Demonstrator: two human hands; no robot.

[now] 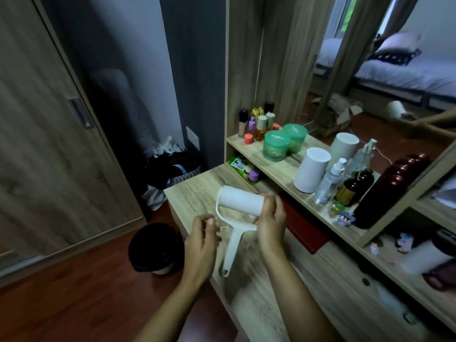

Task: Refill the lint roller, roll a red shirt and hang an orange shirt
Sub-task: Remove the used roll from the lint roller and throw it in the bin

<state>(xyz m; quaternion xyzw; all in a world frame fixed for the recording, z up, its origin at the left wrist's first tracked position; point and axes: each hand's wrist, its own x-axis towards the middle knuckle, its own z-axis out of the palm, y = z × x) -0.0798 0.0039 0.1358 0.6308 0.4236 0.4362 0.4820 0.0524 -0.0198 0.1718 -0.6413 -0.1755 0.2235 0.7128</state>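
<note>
White plastic lint roller (pixel 235 219) with white paper roll held above pale wood-grain bench (pixel 197 183). Right hand (pixel 270 219) clamped on roll's end; left hand (pixel 201 239) loose, empty, just beside handle. Risk: roll half-seated, slipping off under one-handed grip.

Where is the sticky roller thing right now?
The lint roller is low in the middle of the head view, over the wooden desk. The right hand holds its roll end, and the left hand is open beside its handle.
</note>
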